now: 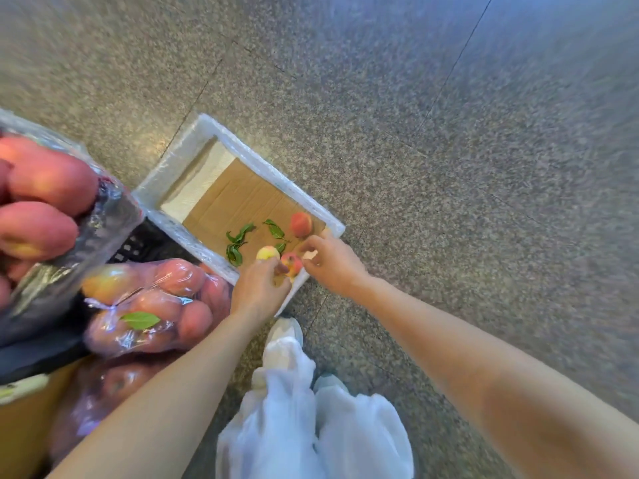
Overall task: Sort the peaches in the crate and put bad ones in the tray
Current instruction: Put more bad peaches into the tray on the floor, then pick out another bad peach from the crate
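Note:
A white foam tray (214, 131), lined with brown cardboard, lies on the floor. One red peach (301, 224) rests loose in it near the far right rim, among green leaves (237, 243). My left hand (257, 288) reaches over the tray's near corner and grips a pale yellow peach (267, 252) in its fingertips. My right hand (330, 259) is beside it with curled fingers, pinching the right side of a red-and-yellow peach (291, 262) that sits between both hands. The black crate (138, 242) is at the left, with bagged peaches (152, 299) on it.
More peaches in clear plastic (41, 191) fill the near left, blurred and close to the camera. A cardboard box edge (20, 420) shows at the bottom left. My white-covered legs and shoes (287, 344) stand just below the tray. Speckled stone floor (449, 167) surrounds everything.

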`<state>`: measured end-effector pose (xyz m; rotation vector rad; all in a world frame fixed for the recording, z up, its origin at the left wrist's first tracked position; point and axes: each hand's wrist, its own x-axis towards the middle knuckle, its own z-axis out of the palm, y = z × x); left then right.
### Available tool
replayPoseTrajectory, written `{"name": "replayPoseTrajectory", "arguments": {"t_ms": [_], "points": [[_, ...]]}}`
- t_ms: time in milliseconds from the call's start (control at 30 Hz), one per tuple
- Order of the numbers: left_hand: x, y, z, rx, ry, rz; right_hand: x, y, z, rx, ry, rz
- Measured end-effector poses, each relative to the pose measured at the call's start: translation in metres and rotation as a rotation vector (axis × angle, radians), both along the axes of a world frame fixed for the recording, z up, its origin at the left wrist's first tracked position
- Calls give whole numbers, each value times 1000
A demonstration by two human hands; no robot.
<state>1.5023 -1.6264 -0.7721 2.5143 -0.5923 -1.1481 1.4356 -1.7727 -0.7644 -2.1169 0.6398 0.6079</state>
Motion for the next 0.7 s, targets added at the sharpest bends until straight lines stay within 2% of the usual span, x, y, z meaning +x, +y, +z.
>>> {"name": "replayPoseTrajectory", "arguments": {"t_ms": [233, 433, 567, 700], "points": [[-15, 10, 221, -110, -117, 56, -14, 6, 221, 27, -150, -15], [-34, 68, 405, -259, -361, 124, -10, 46, 401, 3, -314, 67], [-46, 126, 496, -344, -619, 149, 5, 102, 487, 31, -477, 181], [-52, 200, 561, -364, -981, 172, 23, 171, 552, 63, -694, 345]]}}
